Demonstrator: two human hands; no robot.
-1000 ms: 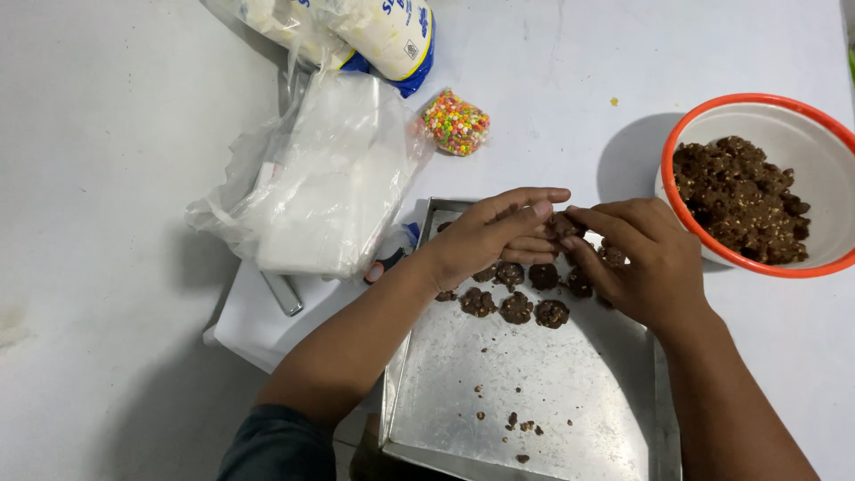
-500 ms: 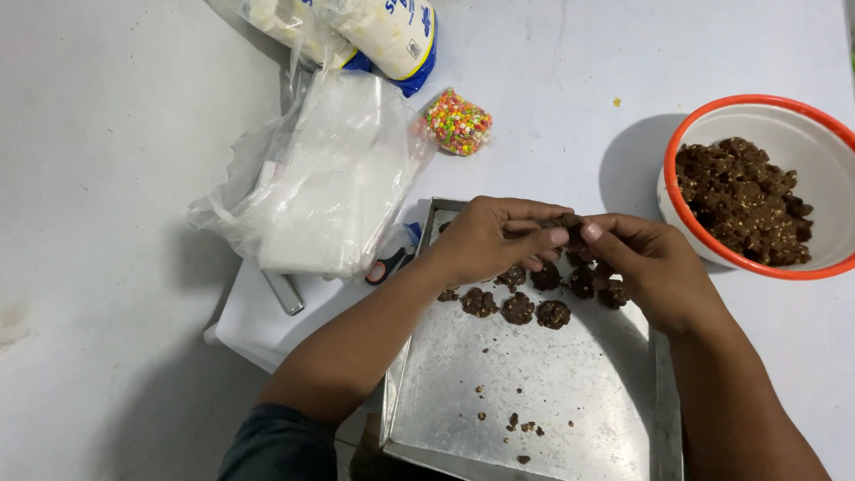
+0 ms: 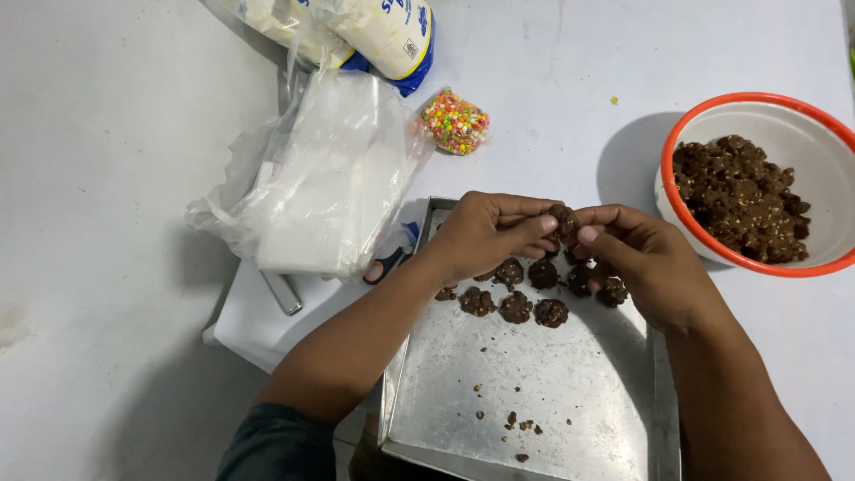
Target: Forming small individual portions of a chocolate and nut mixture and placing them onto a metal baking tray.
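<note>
A small lump of brown chocolate mix (image 3: pixel 563 219) is pinched between the fingertips of my left hand (image 3: pixel 485 233) and my right hand (image 3: pixel 643 258), held just above the far end of a metal baking tray (image 3: pixel 534 401). Several shaped chocolate clusters (image 3: pixel 517 307) lie on the tray under and in front of my hands. Crumbs dot the tray's near half. A white bowl with an orange rim (image 3: pixel 824 178), holding more of the brown mix (image 3: pixel 739 196), stands to the right of my right hand.
A clear plastic bag of white sheets (image 3: pixel 316 183) lies left of the tray on a white board (image 3: pixel 258 325). A small bag of coloured sprinkles (image 3: pixel 454 122) and a blue-and-white packet (image 3: pixel 383 31) sit at the back. Scissors with a red handle (image 3: pixel 387 264) peek out beside the tray.
Both hands have risen off the clusters on the tray and come together, fingertips now pinching one lump above the tray.
</note>
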